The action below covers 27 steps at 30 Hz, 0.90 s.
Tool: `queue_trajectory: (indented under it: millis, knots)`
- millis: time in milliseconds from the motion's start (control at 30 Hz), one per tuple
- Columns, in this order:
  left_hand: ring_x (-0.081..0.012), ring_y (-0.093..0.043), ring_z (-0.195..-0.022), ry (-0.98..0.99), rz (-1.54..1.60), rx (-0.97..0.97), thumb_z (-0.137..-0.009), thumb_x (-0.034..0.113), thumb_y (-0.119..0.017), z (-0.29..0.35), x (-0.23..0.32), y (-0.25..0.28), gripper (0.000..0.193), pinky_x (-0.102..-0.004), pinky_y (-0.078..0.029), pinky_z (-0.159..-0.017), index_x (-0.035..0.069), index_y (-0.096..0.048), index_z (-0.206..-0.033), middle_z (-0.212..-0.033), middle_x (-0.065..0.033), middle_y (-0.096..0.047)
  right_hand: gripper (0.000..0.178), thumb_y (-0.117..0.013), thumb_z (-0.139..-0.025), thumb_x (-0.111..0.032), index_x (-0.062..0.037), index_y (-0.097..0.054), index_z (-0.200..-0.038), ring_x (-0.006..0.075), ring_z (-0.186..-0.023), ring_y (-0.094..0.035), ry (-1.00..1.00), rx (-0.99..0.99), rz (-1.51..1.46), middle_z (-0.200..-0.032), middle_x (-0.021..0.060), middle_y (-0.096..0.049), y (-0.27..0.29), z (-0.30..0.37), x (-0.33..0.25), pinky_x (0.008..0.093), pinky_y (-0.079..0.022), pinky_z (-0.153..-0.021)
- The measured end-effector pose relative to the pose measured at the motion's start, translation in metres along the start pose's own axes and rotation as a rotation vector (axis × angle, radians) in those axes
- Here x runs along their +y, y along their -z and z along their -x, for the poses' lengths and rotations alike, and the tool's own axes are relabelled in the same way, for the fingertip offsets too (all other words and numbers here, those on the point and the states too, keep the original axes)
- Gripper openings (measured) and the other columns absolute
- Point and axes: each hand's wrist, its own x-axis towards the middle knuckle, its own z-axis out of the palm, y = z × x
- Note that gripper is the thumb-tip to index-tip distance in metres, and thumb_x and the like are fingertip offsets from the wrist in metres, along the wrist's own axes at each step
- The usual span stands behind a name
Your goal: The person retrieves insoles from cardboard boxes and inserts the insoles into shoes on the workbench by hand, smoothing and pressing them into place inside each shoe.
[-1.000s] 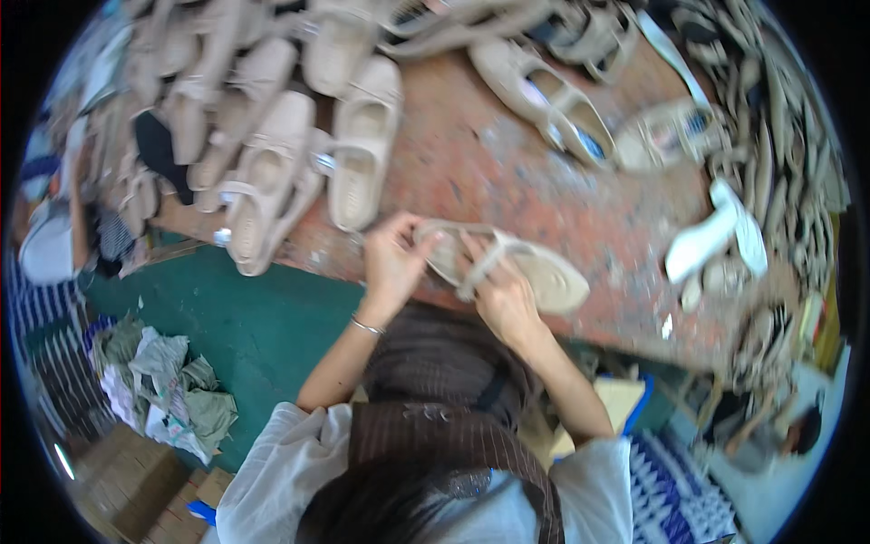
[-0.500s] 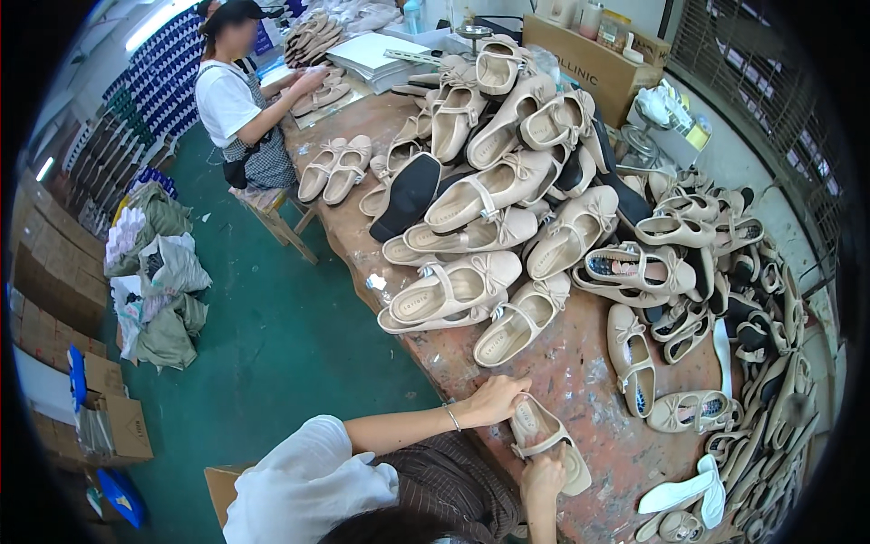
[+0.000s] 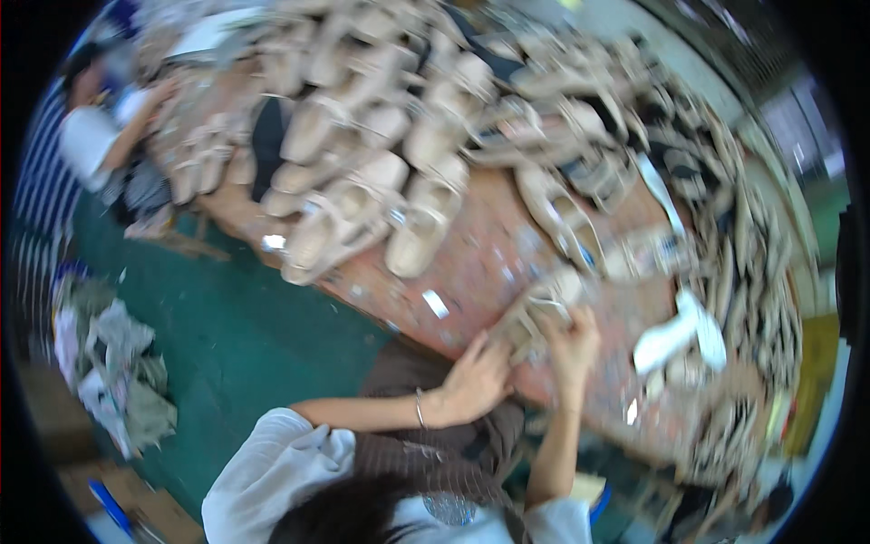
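Note:
A beige Mary Jane shoe [image 3: 559, 288] with a strap is between my hands at the table's near edge, its toe pointing away to the right. My left hand [image 3: 476, 379], wearing a bracelet at the wrist, is closed on the heel end. On the right side of this shoe, my right hand [image 3: 573, 352] has its fingers pinched together at the strap. Motion blur hides the exact fingertip contact. Beyond my hands, several matching shoes [image 3: 426, 213] are heaped on the worn reddish table [image 3: 489, 222].
White insole-shaped pieces [image 3: 675, 337] lie to the right, beside a long bank of stacked shoes [image 3: 757, 236]. A small pale piece [image 3: 436, 304] rests on the table. Far left, a person [image 3: 95, 136] sits handling shoes. Bags [image 3: 122, 363] stand on the green floor.
The view has swung right, moving the scene left and up. The shoe has been turned, so its toe now points away from me; my right hand has come up beside its strap.

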Motion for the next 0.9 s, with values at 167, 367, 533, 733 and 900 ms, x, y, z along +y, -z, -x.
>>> queue_trajectory:
  millis: [167,367,533,733,900]
  knots:
    - [-0.0369,-0.033,-0.142,-0.181,-0.033,-0.146,-0.088,0.037,-0.056,-0.020,-0.016,-0.020,0.066,-0.0718,-0.008,-0.113,0.005,-0.044,-0.145,-0.148,-0.0175,-0.044,0.051,-0.060,-0.079,-0.001,0.0118,-0.043,-0.125,0.0413,-0.116,-0.059,0.154,0.023,0.442,-0.119,0.0310,-0.061,-0.044,0.081,-0.027,0.0611,-0.019,-0.116]
    - [-0.0444,-0.032,-0.141,-0.125,0.120,-0.245,-0.082,0.022,-0.066,-0.003,-0.027,-0.011,0.064,-0.0665,-0.023,-0.113,-0.001,-0.049,-0.140,-0.144,-0.0254,-0.045,0.053,-0.053,-0.081,-0.002,0.0097,-0.047,-0.133,0.0395,-0.121,-0.056,0.129,0.150,0.709,-0.125,0.0267,-0.059,-0.067,0.018,-0.023,0.0575,-0.020,-0.117]
    - [-0.0417,-0.029,-0.144,-0.083,0.096,-0.208,-0.086,0.008,-0.053,0.000,-0.019,-0.017,0.053,-0.0589,-0.024,-0.116,-0.012,-0.049,-0.135,-0.146,-0.0295,-0.040,0.059,-0.056,-0.079,0.001,0.0112,-0.044,-0.136,0.0409,-0.124,-0.055,0.200,0.164,0.719,-0.127,0.0301,-0.058,-0.071,0.014,-0.014,0.0585,-0.022,-0.116]
    - [-0.0379,-0.033,-0.143,-0.093,-0.047,-0.176,-0.088,0.010,-0.051,0.000,-0.012,-0.024,0.049,-0.0564,-0.027,-0.116,-0.012,-0.050,-0.132,-0.144,-0.0286,-0.044,0.034,-0.051,-0.083,-0.002,0.0076,-0.054,-0.115,0.0377,-0.098,-0.062,0.084,0.002,0.833,-0.099,0.0230,-0.062,-0.067,-0.002,-0.018,0.0559,-0.022,-0.117]
    - [-0.0403,-0.043,-0.135,-0.043,0.161,-0.098,-0.082,0.004,-0.055,0.001,-0.015,-0.027,0.045,-0.0596,-0.028,-0.115,-0.007,-0.059,-0.126,-0.134,-0.0286,-0.052,0.062,-0.054,-0.079,-0.004,0.0150,-0.041,-0.137,0.0413,-0.131,-0.048,0.172,0.069,0.760,-0.136,0.0315,-0.051,-0.067,0.007,-0.030,0.0572,-0.018,-0.118]
